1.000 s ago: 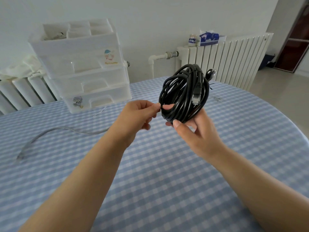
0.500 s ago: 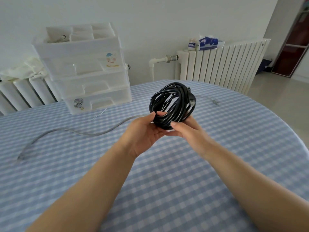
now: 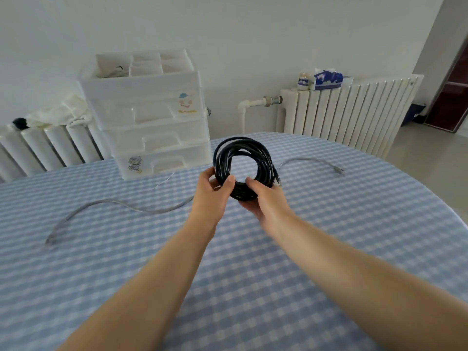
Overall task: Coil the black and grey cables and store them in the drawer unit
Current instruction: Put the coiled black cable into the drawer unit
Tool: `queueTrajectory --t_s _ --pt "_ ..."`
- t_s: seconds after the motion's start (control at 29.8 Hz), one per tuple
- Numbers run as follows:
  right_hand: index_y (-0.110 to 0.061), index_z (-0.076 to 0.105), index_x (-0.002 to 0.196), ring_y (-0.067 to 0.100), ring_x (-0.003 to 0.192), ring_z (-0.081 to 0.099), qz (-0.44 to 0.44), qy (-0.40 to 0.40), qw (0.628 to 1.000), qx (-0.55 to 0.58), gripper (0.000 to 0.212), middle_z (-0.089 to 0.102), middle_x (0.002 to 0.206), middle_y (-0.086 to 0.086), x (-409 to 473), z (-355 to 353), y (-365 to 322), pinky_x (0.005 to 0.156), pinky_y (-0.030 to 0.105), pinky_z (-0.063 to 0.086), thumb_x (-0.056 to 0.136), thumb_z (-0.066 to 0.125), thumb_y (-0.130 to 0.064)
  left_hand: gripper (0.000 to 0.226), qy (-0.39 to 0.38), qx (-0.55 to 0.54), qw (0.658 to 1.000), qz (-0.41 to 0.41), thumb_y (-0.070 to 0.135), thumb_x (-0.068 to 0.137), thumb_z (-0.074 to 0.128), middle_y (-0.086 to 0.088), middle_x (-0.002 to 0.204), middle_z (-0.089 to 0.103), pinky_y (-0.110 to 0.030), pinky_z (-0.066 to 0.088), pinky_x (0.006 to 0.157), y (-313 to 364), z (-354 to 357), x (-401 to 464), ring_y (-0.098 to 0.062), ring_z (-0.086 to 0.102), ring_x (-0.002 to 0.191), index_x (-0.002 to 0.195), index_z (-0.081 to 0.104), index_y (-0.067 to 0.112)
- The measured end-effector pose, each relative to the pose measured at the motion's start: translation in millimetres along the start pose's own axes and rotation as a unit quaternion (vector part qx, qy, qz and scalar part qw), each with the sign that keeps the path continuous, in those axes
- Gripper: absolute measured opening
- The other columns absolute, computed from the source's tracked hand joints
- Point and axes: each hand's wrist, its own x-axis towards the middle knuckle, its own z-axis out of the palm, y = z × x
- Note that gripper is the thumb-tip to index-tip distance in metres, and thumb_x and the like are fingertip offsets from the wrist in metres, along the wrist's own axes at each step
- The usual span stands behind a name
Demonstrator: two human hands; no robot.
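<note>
- Both hands hold the black cable (image 3: 241, 158), wound into a round coil, up above the table (image 3: 354, 224).
- Your left hand (image 3: 211, 196) grips the coil's lower left, thumb curled over the strands.
- Your right hand (image 3: 266, 201) grips the coil's bottom from the right, thumb on top, fingers wrapped beneath.
- Coil stands nearly upright, its hole facing you; a plug end hangs at its right side, just above your right hand.
- Grey cable (image 3: 121, 206) lies loose on the blue checked cloth, one end at far left; it runs behind your hands and out again to the right, ending in a plug.
- Drawer unit (image 3: 152, 117), white plastic, sits at the table's far edge, behind and left of the coil; drawers look closed, top tray compartments open.
- White radiator (image 3: 354, 115) stands against the wall at right with a tissue pack (image 3: 328, 79) on top.
</note>
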Motion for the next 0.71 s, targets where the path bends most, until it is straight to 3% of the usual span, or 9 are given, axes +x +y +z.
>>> queueTrajectory --t_s 0.1,0.24,0.37,0.5,0.71 --pt "-0.003 0.058 0.105 0.024 0.086 0.067 0.014 0.010 1.000 0.009 0.016 0.064 0.093 0.015 21.4 14.2 -0.9 0.068 0.033 0.058 0.089 0.057 -0.003 0.024 0.011 -0.020 0.999 -0.032 0.038 0.096 0.052 0.005 0.113 0.065 -0.033 0.040 0.101 10.5 -24.2 24.9 -0.013 0.057 0.112 0.113 0.056 0.022" --pt "-0.002 0.056 0.092 0.026 0.084 0.064 0.034 0.013 0.999 -0.002 0.007 0.059 0.087 0.015 41.7 23.5 -7.3 0.068 0.036 0.057 0.087 0.052 0.001 0.049 0.029 -0.186 0.975 -0.119 0.040 0.101 0.041 -0.001 0.138 0.050 -0.034 0.035 0.106 14.6 -66.1 68.3 -0.019 0.043 0.132 0.142 0.039 0.014" --pt "-0.004 0.054 0.081 0.022 0.073 0.063 0.027 -0.002 0.999 -0.028 0.011 0.058 0.078 0.012 55.2 46.4 -21.1 0.061 0.034 0.055 0.088 0.048 0.001 0.056 0.067 -0.280 0.946 -0.152 0.035 0.101 0.041 -0.010 0.151 0.037 -0.036 0.030 0.111 15.1 -94.2 98.8 -0.026 0.037 0.138 0.148 0.027 0.008" --pt "-0.006 0.055 0.080 0.023 0.076 0.063 0.036 -0.028 0.998 -0.053 0.012 0.059 0.079 0.011 66.1 66.0 -26.2 0.065 0.035 0.055 0.087 0.049 0.000 0.066 0.083 -0.380 0.904 -0.176 0.029 0.100 0.043 -0.016 0.156 0.025 -0.039 0.028 0.114 11.3 -104.5 116.4 -0.029 0.032 0.141 0.151 0.012 0.002" --pt "-0.007 0.060 0.092 0.020 0.073 0.063 -0.001 -0.095 0.989 -0.113 0.008 0.064 0.089 0.009 83.6 91.1 -33.0 0.056 0.029 0.054 0.086 0.054 -0.004 0.060 0.129 -0.445 0.870 -0.170 0.019 0.097 0.042 -0.013 0.148 0.037 -0.041 0.035 0.105 7.7 -106.7 137.7 -0.027 0.046 0.130 0.150 0.017 0.002"
